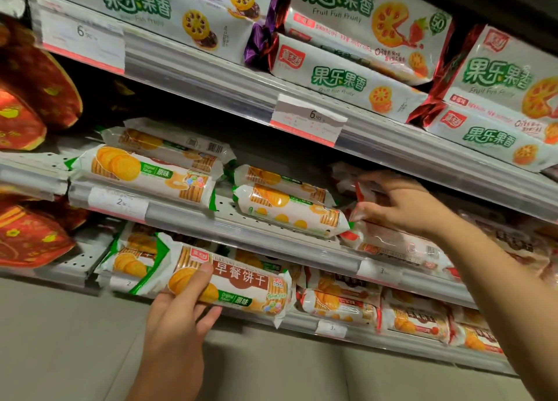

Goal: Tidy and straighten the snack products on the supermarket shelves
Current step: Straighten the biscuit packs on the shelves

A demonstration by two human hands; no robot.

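Nearest, the left hand [178, 319] gripped a green-trimmed biscuit pack [223, 283], thumb across its front and fingers curled underneath. It was held lengthwise, label facing out, just in front of the lower shelf edge [302, 319]. My guess is it was pulled off to be re-slotted squarely, since the grip kept the face readable.

Behind it on that lower shelf lay more green packs [129, 259] at left and red-trimmed packs [341, 307] to the right, several skewed.

One tier up and farther, the right hand [401, 207] reached in with fingers bent, pinching the crimped end of a red-trimmed pack [365, 201] in the right-hand stack. It was probably tugging that pack forward or squaring it against the pack below [392, 243].

Left of it, a green pack [290, 210] sat tilted, its right end almost touching the red stack, so it was likely misplaced or next to fix. Farther left two green packs [145, 171] lay stacked along the shelf front with a price tag [120, 203] below.

Farthest, the top shelf carried large white fruit-biscuit bags [347, 71], overlapping and uneven. Red foil bags [30, 99] hung at far left.
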